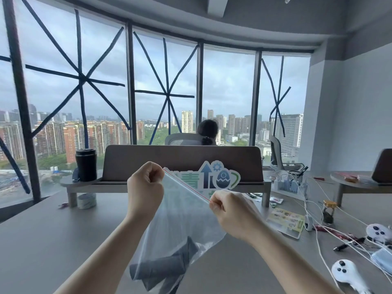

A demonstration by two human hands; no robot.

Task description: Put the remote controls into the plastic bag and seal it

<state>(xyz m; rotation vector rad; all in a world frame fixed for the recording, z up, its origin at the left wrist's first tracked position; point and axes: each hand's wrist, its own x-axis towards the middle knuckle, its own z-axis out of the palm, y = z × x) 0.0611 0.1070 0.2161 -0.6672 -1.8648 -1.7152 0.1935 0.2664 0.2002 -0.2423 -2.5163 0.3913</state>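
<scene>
A clear plastic bag [180, 217] with a red zip strip hangs in the air above the grey desk. Dark grey remote controls [163, 268] lie inside at its bottom. My left hand [145, 187] pinches the upper left end of the zip strip. My right hand [231, 211] pinches the lower right end of the strip, which runs taut and slanted between the two hands.
A desk shelf [182, 160] with a black tumbler [86, 164] and a sign [220, 175] stands behind the bag. White controllers [347, 274], cables, a pen, a small jar [328, 211] and a leaflet lie at right. A person sits beyond the shelf.
</scene>
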